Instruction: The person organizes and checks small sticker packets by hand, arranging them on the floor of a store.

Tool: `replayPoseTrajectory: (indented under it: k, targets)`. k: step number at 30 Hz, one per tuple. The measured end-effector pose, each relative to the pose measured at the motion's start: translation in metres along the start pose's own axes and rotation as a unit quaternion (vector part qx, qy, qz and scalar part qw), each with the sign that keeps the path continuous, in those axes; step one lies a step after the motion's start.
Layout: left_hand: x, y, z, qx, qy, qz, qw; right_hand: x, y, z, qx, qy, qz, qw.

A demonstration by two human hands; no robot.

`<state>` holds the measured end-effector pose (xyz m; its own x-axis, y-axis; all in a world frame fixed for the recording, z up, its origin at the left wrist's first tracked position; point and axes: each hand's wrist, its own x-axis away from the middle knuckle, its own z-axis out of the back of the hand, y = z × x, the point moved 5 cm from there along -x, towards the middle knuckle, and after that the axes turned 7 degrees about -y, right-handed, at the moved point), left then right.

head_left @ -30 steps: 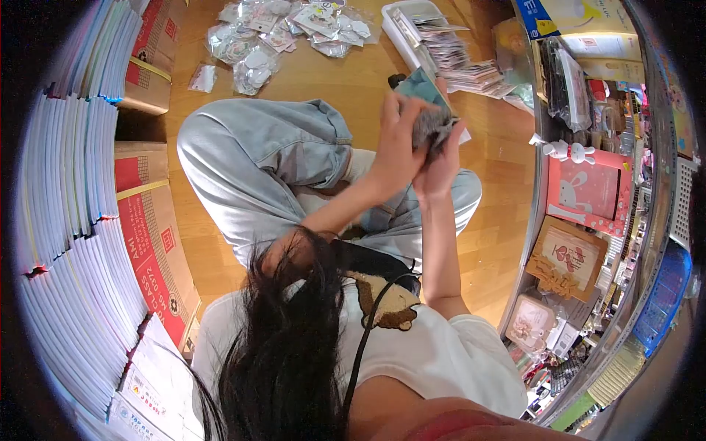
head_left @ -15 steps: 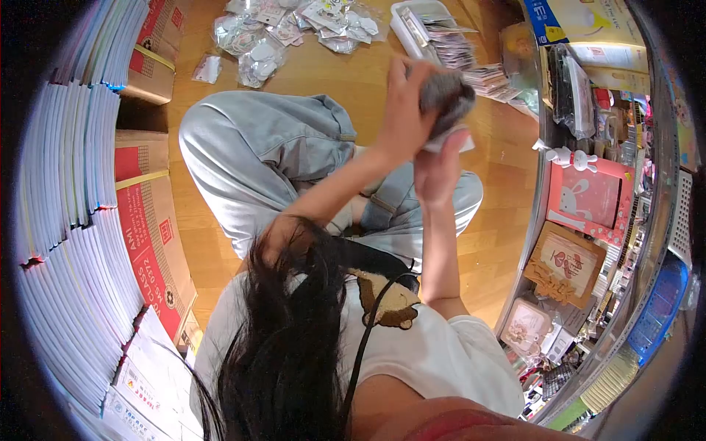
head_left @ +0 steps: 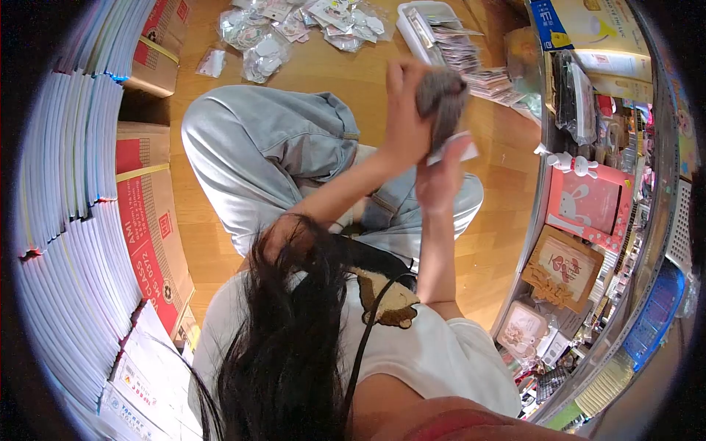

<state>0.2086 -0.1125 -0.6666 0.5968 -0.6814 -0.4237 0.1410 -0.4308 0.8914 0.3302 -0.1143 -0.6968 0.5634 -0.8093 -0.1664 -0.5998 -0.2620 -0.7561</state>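
My left hand (head_left: 404,121) is raised over my knees and grips the top of a grey fuzzy item (head_left: 441,99). My right hand (head_left: 440,178) is just below it, with its fingers pinching the white card (head_left: 457,148) at the item's lower end. Both hands are together above my light jeans (head_left: 265,158). My fingers hide part of the fuzzy item.
A white tray (head_left: 412,22) with stacks of cards and several clear packets (head_left: 279,33) lie on the wooden floor ahead. Red-printed cardboard boxes (head_left: 151,220) and stacked white books (head_left: 66,220) line the left. A shelf with a pink rabbit box (head_left: 588,198) stands at the right.
Both hands have lifted the grey fuzzy item up and away from my lap. It now hangs stretched between the hands. The teal thing behind the hands is no longer seen.
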Motion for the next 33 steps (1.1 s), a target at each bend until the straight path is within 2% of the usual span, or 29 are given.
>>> replayPoseTrajectory:
  k: [1,2,3,4,5,8,9,11,13,14,15,16,17,18,20,21,24,27,29,30,31,33]
  targets:
    - [-0.014,-0.002,0.003,0.052,0.026,0.01,0.998,0.009,0.005,0.001,-0.001,0.024,-0.015,1.0]
    - [-0.005,-0.009,0.002,0.13,-0.003,0.068,0.989,0.018,0.01,0.004,-0.002,0.047,-0.03,0.998]
    - [0.002,-0.015,-0.001,0.206,-0.03,0.123,0.97,0.011,0.008,-0.02,0.111,0.08,-0.058,0.989]
    - [0.012,-0.01,-0.002,0.202,-0.053,0.119,0.971,0.007,0.007,-0.031,0.222,0.112,-0.085,0.965]
    - [0.021,-0.005,-0.002,0.198,-0.075,0.114,0.971,0.001,0.007,-0.029,0.2,0.104,-0.081,0.971]
    - [0.045,0.028,0.0,-0.027,-0.093,-0.022,0.995,-0.022,-0.011,-0.052,0.142,0.016,-0.033,0.989]
    - [0.038,0.026,0.001,0.073,-0.078,0.0,0.994,-0.014,-0.005,-0.043,0.12,0.03,-0.036,0.992]
    - [0.018,0.01,0.001,0.071,-0.062,0.028,0.995,0.012,0.006,-0.015,0.247,0.118,-0.115,0.955]
    - [-0.008,-0.005,0.004,0.07,-0.061,0.035,0.995,0.018,0.004,-0.035,0.234,0.162,-0.128,0.95]
    - [-0.004,-0.012,0.002,0.145,-0.073,0.101,0.982,0.021,0.003,-0.045,0.227,0.184,-0.134,0.947]
    - [0.005,-0.019,-0.002,0.217,-0.085,0.165,0.958,0.019,0.001,-0.046,0.236,0.14,-0.111,0.955]
    - [0.014,-0.017,-0.003,0.255,-0.088,0.179,0.946,0.018,0.001,-0.045,0.243,0.097,-0.087,0.961]
    - [0.022,-0.016,-0.004,0.292,-0.09,0.193,0.932,0.018,0.006,-0.036,0.212,0.103,-0.07,0.969]
    - [0.028,0.0,0.0,0.208,-0.092,0.135,0.964,0.013,0.007,-0.032,0.192,0.092,-0.063,0.975]
    - [0.043,0.031,0.002,0.039,-0.093,0.024,0.995,0.005,0.004,-0.02,0.156,0.074,-0.056,0.983]
    - [0.049,0.031,0.0,0.072,-0.094,0.041,0.992,-0.002,-0.007,-0.031,0.192,0.044,-0.036,0.98]
    - [0.038,0.022,0.009,-0.015,-0.08,-0.036,0.996,0.011,0.007,-0.035,0.161,0.106,-0.04,0.98]
    - [0.011,-0.007,0.014,-0.022,-0.062,-0.045,0.997,0.024,0.019,-0.026,0.114,0.181,-0.095,0.972]
    - [0.005,-0.03,0.016,0.192,-0.07,0.133,0.97,0.022,0.026,-0.037,0.127,0.134,-0.092,0.979]
    - [0.012,-0.035,0.016,0.224,-0.078,0.232,0.943,0.023,0.028,-0.041,0.134,0.11,-0.09,0.981]
    - [0.02,-0.039,0.017,0.253,-0.079,0.329,0.906,0.022,0.028,-0.039,0.129,0.13,-0.093,0.979]
    - [0.033,-0.033,0.022,0.076,-0.051,0.147,0.985,0.014,0.027,-0.032,0.111,0.15,-0.114,0.976]
